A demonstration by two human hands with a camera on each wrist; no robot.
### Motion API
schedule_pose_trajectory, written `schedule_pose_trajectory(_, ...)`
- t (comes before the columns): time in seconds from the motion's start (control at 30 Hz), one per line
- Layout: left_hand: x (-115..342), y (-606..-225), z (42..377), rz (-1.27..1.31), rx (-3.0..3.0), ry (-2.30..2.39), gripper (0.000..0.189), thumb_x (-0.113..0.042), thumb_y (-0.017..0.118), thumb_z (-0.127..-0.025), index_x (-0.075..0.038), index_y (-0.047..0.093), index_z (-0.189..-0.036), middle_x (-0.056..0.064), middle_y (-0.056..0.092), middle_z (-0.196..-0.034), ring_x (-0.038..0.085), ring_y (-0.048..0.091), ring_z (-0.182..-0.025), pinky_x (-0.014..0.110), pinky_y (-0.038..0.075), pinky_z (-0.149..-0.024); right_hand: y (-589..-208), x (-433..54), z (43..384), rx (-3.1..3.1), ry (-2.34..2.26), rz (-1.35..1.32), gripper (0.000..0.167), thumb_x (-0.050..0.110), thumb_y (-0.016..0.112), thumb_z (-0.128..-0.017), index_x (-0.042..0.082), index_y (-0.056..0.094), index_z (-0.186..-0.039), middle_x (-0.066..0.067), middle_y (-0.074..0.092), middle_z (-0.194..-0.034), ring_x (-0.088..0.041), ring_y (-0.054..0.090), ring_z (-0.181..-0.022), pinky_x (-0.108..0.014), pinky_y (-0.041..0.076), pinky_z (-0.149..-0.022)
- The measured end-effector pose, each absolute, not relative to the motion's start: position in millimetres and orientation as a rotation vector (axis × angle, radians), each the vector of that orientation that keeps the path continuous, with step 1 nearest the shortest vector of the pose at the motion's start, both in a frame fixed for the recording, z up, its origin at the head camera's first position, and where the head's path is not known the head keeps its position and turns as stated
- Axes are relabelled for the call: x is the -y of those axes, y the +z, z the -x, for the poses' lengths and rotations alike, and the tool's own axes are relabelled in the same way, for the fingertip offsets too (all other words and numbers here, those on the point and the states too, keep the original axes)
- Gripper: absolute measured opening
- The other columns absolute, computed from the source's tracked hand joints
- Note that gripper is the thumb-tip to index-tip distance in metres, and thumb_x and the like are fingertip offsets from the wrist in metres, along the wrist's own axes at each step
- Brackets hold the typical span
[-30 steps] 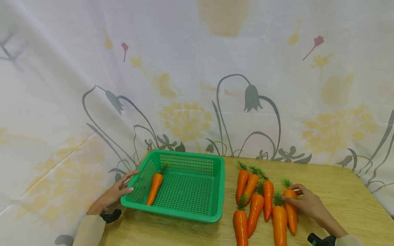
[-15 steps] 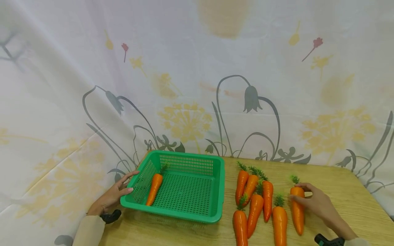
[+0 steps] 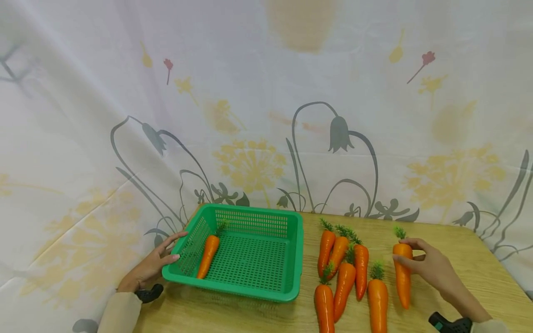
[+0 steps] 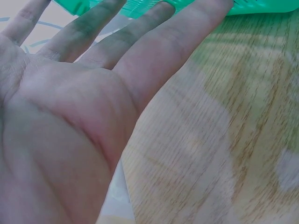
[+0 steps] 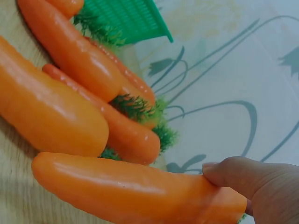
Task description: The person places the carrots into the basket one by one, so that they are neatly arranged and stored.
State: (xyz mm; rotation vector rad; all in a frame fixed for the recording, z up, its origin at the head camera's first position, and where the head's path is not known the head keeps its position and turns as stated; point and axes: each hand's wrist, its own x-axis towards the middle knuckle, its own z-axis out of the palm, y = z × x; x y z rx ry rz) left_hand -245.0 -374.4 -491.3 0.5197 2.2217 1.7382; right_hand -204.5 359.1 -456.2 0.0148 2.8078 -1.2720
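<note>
My right hand (image 3: pixel 435 270) pinches an orange toy carrot (image 3: pixel 403 277) near its leafy top, thumb on one side and fingers on the other. The right wrist view shows the thumb pressed on the thick end of this carrot (image 5: pixel 140 186), its tip pointing away from the hand. My left hand (image 3: pixel 151 266) rests at the left rim of a green plastic basket (image 3: pixel 233 289), fingers fairly straight. From the left wrist, the palm (image 4: pixel 70 116) is bare and the fingertips reach the basket edge. One carrot (image 3: pixel 209 254) lies inside the basket along its left side.
Several more carrots lie on the wooden table (image 3: pixel 458 249) between the basket and my right hand, the nearest carrot (image 3: pixel 377 303) just left of the held one. A flower-printed cloth (image 3: pixel 258 115) hangs behind and beside the table.
My right hand has moved right with the carrot, away from the others, and the carrot's tip has come up a little. The left hand and basket have stayed put.
</note>
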Motion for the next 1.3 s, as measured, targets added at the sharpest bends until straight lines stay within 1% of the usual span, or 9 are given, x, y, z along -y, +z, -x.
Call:
schedule_pose_trajectory(0.17,373.9,-491.6,245.1,-0.524,-2.229,1.74,0.063,-0.011,0.05,-0.108,-0.016,0.022,-0.165,0.023,-0.02,-0.167,0.059,-0.02,-0.147,0.087,0.013,-0.103,-448.3,-352.6,204.7,-2.823,-1.263,0.006,0.079,0.051,0.07,-0.096,0.0,0.043,-0.151,-0.032,0.046,-0.147,-0.034,0.068,-0.106,-0.049,0.059,-0.078)
schedule_pose_trajectory(0.23,373.9,-492.0,245.1,-0.524,-2.229,1.741,0.063,-0.011,0.05,-0.108,-0.016,0.022,-0.165,0.023,-0.019,-0.167,0.059,-0.02,-0.147,0.087,0.014,-0.104,-445.4,-349.4,204.7,-2.835,-1.254,0.014,0.079,0.051,0.07,-0.096,0.001,0.043,-0.151,-0.031,0.047,-0.147,-0.032,0.068,-0.105,-0.049,0.059,-0.078)
schedule_pose_trajectory(0.4,374.5,-493.2,245.7,-0.522,-2.213,1.751,0.063,-0.011,0.049,-0.109,-0.017,0.023,-0.165,0.024,-0.021,-0.167,0.06,-0.019,-0.146,0.083,0.023,-0.105,-438.6,-339.1,205.0,-2.832,-1.285,0.036,0.077,0.051,0.071,-0.096,0.004,0.045,-0.15,-0.028,0.047,-0.148,-0.024,0.068,-0.101,-0.048,0.058,-0.079)
schedule_pose_trajectory(0.47,374.6,-493.3,246.2,-0.536,-2.223,1.746,0.063,-0.01,0.049,-0.109,-0.016,0.022,-0.165,0.025,-0.02,-0.167,0.06,-0.019,-0.146,0.083,0.023,-0.105,-435.4,-334.2,205.6,-2.823,-1.308,0.045,0.076,0.049,0.072,-0.096,0.004,0.045,-0.15,-0.028,0.047,-0.148,-0.021,0.068,-0.099,-0.047,0.059,-0.079)
schedule_pose_trajectory(0.53,374.5,-493.1,246.7,-0.548,-2.245,1.734,0.063,-0.01,0.049,-0.108,-0.014,0.023,-0.165,0.026,-0.019,-0.167,0.059,-0.019,-0.147,0.084,0.019,-0.105,-432.2,-328.9,206.2,-2.812,-1.337,0.059,0.075,0.047,0.072,-0.096,0.003,0.045,-0.15,-0.028,0.047,-0.147,-0.02,0.068,-0.099,-0.045,0.059,-0.078)
schedule_pose_trajectory(0.67,374.0,-492.5,246.7,-0.554,-2.267,1.715,0.063,-0.01,0.049,-0.108,-0.014,0.022,-0.165,0.027,-0.018,-0.166,0.058,-0.019,-0.147,0.086,0.014,-0.105,-427.3,-318.2,207.8,-2.789,-1.383,0.092,0.071,0.042,0.073,-0.097,0.001,0.046,-0.149,-0.028,0.048,-0.146,-0.022,0.067,-0.099,-0.042,0.058,-0.077)
schedule_pose_trajectory(0.9,372.9,-492.2,244.8,-0.538,-2.265,1.715,0.063,-0.011,0.049,-0.108,-0.014,0.022,-0.165,0.027,-0.018,-0.166,0.058,-0.02,-0.147,0.087,0.011,-0.104,-424.2,-302.7,212.9,-2.767,-1.439,0.145,0.071,0.041,0.073,-0.097,0.002,0.046,-0.149,-0.026,0.05,-0.144,-0.024,0.066,-0.101,-0.038,0.058,-0.076)
schedule_pose_trajectory(1.13,372.0,-491.8,243.7,-0.517,-2.248,1.73,0.063,-0.012,0.05,-0.108,-0.015,0.021,-0.165,0.024,-0.018,-0.168,0.057,-0.02,-0.147,0.086,0.015,-0.104,-422.2,-289.5,219.1,-2.745,-1.499,0.213,0.067,0.039,0.073,-0.097,0.004,0.047,-0.148,-0.023,0.05,-0.145,-0.025,0.066,-0.102,-0.038,0.058,-0.077)
schedule_pose_trajectory(1.3,372.4,-492.0,244.0,-0.518,-2.248,1.731,0.063,-0.012,0.05,-0.108,-0.015,0.022,-0.165,0.024,-0.018,-0.167,0.058,-0.02,-0.147,0.086,0.016,-0.104,-419.8,-276.3,223.3,-2.684,-1.56,0.243,0.067,0.036,0.074,-0.097,0.003,0.047,-0.149,-0.024,0.05,-0.145,-0.023,0.066,-0.1,-0.039,0.059,-0.079)
